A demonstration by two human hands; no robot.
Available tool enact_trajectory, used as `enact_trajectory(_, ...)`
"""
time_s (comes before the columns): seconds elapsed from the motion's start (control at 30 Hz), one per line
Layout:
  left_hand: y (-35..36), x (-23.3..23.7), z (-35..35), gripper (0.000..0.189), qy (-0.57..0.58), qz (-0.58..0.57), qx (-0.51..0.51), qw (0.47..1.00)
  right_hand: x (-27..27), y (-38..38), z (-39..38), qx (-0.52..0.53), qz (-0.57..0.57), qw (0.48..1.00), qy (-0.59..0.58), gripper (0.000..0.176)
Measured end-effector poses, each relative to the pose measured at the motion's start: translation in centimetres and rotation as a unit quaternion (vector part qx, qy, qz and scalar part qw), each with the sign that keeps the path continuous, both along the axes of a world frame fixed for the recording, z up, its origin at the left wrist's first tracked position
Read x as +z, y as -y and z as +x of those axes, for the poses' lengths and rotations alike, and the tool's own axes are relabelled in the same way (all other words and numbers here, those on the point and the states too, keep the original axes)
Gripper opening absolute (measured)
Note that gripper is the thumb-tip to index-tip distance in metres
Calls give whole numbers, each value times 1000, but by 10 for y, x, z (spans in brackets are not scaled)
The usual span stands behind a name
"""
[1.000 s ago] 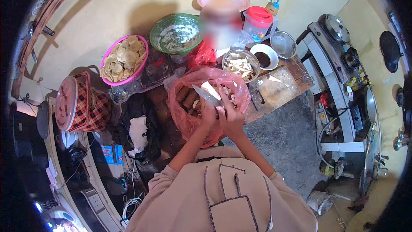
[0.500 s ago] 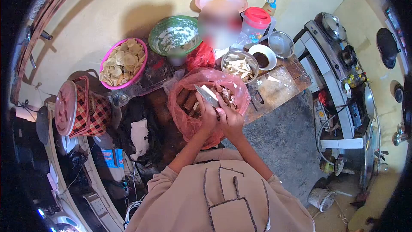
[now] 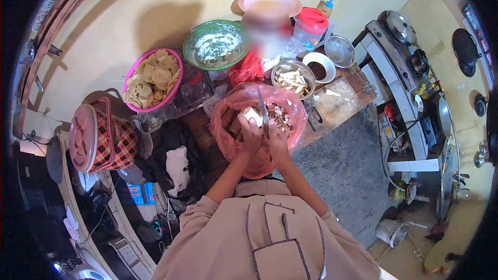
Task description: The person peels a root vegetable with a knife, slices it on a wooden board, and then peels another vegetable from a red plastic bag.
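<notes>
My left hand [image 3: 251,136] is closed around a pale peeled piece of cassava [image 3: 251,116], with its white end upward. My right hand [image 3: 277,139] grips a knife [image 3: 262,105], whose blade points away from me beside the cassava. Both hands are over an open pink plastic bag [image 3: 222,109]. Brown unpeeled cassava [image 3: 230,118] lies in the left part of the bag. Brown and white peelings [image 3: 280,118] fill the right part. The knife's handle is mostly hidden in my fingers.
Behind the bag stand a steel bowl [image 3: 312,80] of white pieces, a green basin [image 3: 194,46] and a pink basket [image 3: 128,102] of round chips. A wooden cutting board [image 3: 340,99] lies to the right. Farther right is a stove [image 3: 391,46]; a lidded checked basket [image 3: 122,140] stands left.
The knife has swung from slanting left across the cassava to pointing straight away from me. My hands have moved slightly apart, and the view has shifted a little.
</notes>
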State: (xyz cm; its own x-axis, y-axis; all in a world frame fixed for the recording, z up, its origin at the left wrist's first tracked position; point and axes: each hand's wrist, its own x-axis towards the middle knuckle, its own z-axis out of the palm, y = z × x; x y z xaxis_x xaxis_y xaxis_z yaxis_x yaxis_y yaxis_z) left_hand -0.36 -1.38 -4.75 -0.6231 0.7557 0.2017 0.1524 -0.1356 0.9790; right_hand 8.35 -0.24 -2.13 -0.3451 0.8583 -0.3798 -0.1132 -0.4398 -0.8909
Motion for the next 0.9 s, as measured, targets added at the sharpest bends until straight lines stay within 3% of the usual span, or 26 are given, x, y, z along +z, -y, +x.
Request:
enact_trajectory(0.03,1,-1,-1,37,-39,44,-5,998,12,-1,3,11,-119,991,-62,39)
enact_trajectory(0.13,-7,7,4,37,194,87,16,977,32,-2,4,-7,-185,980,-73,40)
enact_trajectory(0.23,-10,32,-7,41,483,125,-8,867,12,-17,16,24,44,994,94,41)
enact_trajectory(0.33,-11,41,-20,44,563,127,-126,806,5,-21,18,-2,210,947,243,42)
enact_trajectory(0.43,-14,28,-31,44,601,169,-272,733,37,-17,22,32,222,923,311,39)
enact_trajectory(0.53,-13,17,-40,44,596,130,-272,744,27,-17,21,-7,256,912,321,37)
enact_trajectory(0.63,-7,16,-45,47,465,-87,-129,872,36,-16,27,37,253,895,366,35)
enact_trajectory(0.73,-12,13,-52,48,348,-159,-156,911,28,-20,33,60,246,881,400,35)
enact_trajectory(0.77,-19,18,-51,43,340,-210,-137,907,4,-24,38,38,305,873,378,35)
enact_trajectory(0.9,-31,1,-52,34,259,-139,-204,934,-12,-37,49,20,288,877,383,36)
